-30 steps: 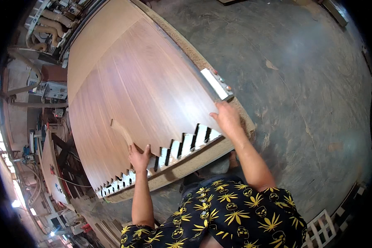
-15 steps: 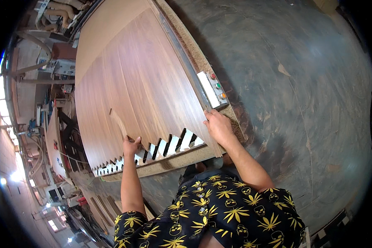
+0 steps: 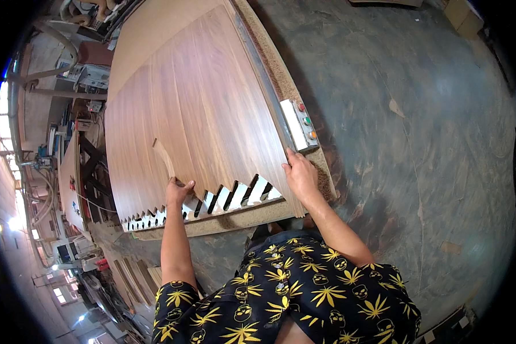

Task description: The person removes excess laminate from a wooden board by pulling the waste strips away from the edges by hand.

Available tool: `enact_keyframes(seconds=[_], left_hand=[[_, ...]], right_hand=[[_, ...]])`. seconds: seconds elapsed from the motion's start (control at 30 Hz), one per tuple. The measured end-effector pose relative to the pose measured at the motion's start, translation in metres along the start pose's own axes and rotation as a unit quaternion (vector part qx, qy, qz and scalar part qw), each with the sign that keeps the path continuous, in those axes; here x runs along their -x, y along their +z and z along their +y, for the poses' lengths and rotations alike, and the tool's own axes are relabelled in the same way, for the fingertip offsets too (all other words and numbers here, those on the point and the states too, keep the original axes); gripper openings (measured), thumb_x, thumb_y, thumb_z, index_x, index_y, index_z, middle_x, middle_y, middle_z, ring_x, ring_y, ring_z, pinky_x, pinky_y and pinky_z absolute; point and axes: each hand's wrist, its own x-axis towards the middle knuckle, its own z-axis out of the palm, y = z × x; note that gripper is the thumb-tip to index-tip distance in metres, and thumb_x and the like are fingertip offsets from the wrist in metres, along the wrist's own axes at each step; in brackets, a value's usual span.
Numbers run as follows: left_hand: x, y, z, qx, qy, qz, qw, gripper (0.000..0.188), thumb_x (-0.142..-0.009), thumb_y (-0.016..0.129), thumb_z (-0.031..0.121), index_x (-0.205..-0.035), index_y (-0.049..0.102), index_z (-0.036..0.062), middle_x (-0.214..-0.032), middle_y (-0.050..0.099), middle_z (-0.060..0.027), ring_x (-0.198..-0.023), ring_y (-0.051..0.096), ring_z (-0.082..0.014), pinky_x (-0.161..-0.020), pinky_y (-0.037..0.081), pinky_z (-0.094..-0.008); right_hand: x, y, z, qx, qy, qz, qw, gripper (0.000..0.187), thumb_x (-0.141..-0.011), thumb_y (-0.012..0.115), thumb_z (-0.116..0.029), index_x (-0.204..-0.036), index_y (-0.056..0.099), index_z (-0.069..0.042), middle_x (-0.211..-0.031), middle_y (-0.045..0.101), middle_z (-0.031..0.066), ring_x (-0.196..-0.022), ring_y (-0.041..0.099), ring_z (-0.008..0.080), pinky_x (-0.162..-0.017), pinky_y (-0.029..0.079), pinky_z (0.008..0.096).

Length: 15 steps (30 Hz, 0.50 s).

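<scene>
A large wood-grain panel [image 3: 183, 97] lies in front of me, its near edge cut into a row of jagged, saw-tooth notches. My left hand [image 3: 179, 192] is closed round the near end of a thin, slightly curved wooden strip [image 3: 163, 156], whose far end reaches over the panel. At the panel's right edge, my right hand [image 3: 301, 175] grips a narrow wooden edge strip [image 3: 294, 202], thumb on the near-left side and fingers toward the outer side. White and black slots of the machine bed [image 3: 238, 195] show between the notches.
A push-button control box [image 3: 298, 125] sits on the dusty table edge, just beyond my right hand. Grey floor [image 3: 407, 172] spreads to the right. Further left stand a second table [image 3: 67, 189] and workshop machinery; wooden planks [image 3: 133, 281] lie at lower left.
The view has turned slightly, shifting the panel's left side upward in the picture. Both hands keep nearly the same places and grips; the curved strip stays in my left hand.
</scene>
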Motion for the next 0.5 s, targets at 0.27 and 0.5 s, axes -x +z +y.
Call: enact_keyframes(seconds=[0.27, 0.5], left_hand=[[0.008, -0.01, 0.004, -0.046, -0.003, 0.009, 0.999, 0.061, -0.067, 0.091, 0.034, -0.104, 0.063, -0.0053, -0.094, 0.072, -0.0172, -0.086, 0.07, -0.0294, -0.079, 0.054, -0.0391], [0.013, -0.016, 0.02, -0.082, -0.02, -0.002, 0.996, 0.063, -0.065, 0.092, 0.039, -0.105, 0.066, -0.0024, -0.094, 0.073, -0.0159, -0.086, 0.07, -0.0302, -0.079, 0.053, -0.04]], right_hand=[[0.0, 0.003, 0.01, -0.025, -0.042, 0.0, 0.999, 0.04, -0.092, 0.064, -0.019, -0.129, 0.061, -0.004, -0.12, 0.063, 0.0225, -0.109, 0.061, 0.0391, -0.093, 0.05, 0.0447], [0.0, 0.004, 0.016, -0.021, -0.063, -0.005, 0.998, 0.039, -0.094, 0.061, -0.019, -0.129, 0.06, -0.002, -0.122, 0.062, 0.0225, -0.11, 0.06, 0.0395, -0.092, 0.05, 0.0458]])
